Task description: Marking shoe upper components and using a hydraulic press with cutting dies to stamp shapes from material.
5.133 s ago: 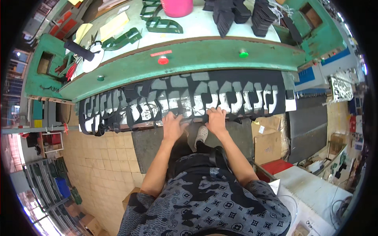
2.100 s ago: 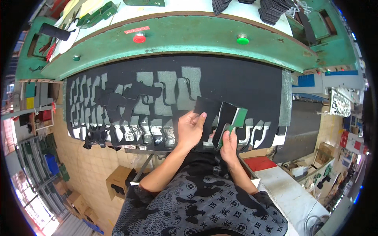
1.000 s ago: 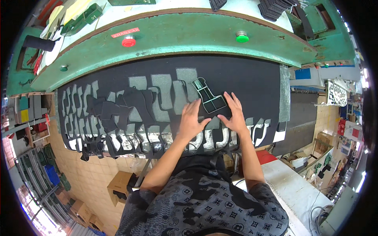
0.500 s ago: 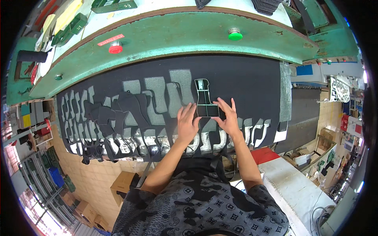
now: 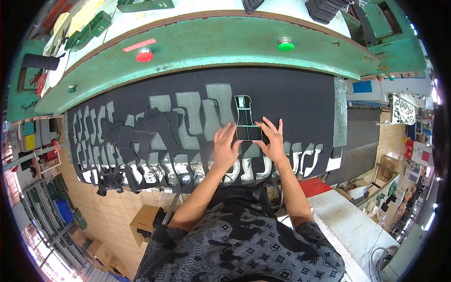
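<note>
A boot-shaped cutting die [image 5: 248,125], a thin metal outline with green cross-bars, lies on a black fabric sheet [image 5: 296,103]. Its wide end is towards me. My left hand [image 5: 226,146] holds the lower left side, thumb at the near edge and fingers along the side. On the lower right, my right hand [image 5: 273,143] grips it in the same manner, with the index finger raised. Left of the die, the sheet has rows of cut-out openings showing a grey surface beneath. Several loose black cut pieces [image 5: 159,124] lie piled over these openings.
Beyond the sheet runs a green machine beam [image 5: 211,44] with a red button [image 5: 144,55] and a green button [image 5: 285,45]. Stacked black pieces [image 5: 324,10] rest on the far surface. At right near me is a white table [image 5: 347,211]; a cardboard box [image 5: 144,221] stands at lower left.
The view has shifted slightly, so the beam and its buttons appear a little farther right. Both hands stay on the cutting die, which has hardly moved on the sheet.
</note>
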